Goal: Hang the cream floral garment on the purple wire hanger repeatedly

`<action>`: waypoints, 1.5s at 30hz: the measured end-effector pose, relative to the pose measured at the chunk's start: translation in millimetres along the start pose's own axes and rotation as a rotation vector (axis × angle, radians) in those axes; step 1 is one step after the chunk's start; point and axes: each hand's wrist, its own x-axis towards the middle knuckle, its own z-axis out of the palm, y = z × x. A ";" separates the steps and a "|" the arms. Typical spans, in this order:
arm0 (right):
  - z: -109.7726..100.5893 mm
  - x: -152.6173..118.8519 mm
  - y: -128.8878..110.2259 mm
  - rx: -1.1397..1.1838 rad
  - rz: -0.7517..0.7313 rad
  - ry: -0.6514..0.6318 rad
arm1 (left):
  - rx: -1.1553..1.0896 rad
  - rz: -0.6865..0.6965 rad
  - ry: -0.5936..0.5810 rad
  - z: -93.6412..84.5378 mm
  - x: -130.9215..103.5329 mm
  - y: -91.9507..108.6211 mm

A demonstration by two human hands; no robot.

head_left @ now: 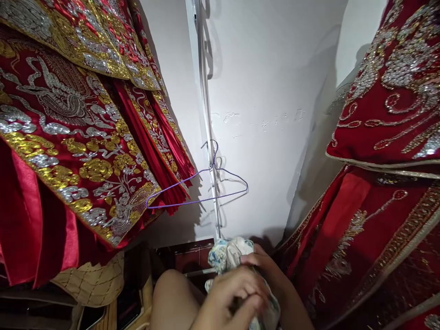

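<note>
A purple wire hanger [196, 201] hangs by its hook from a thin white upright rail [202, 87] at the middle. Below it, a bunched white cloth with a blue and green floral print [225, 253] is at my hands. My right hand [260, 260] is closed around the upper part of this cloth. Nearer the camera, my left hand [239, 293] has its fingers curled together in front of the cloth; what they grip is hidden. More of the printed fabric shows just right of the left fingers.
Red garments with gold and silver embroidery [96, 169] hang at the left. Beaded red garments [388, 123] hang at the right. A pale wall [268, 73] stands behind. At the lower left are a tan quilted item [92, 284] and a dark phone-like object [129, 309]. My bare knee [173, 291] is below.
</note>
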 end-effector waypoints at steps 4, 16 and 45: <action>18.0 -4.1 -19.9 0.130 0.132 -0.126 | -0.056 -0.013 0.434 -30.0 -1.1 -1.2; 14.3 -14.4 -116.7 -0.754 0.126 -0.842 | 0.524 -0.157 -0.259 -60.3 -20.9 -78.9; -30.1 106.0 -83.8 -0.677 -0.507 0.237 | 0.983 -0.168 0.576 -191.6 -8.7 -2.4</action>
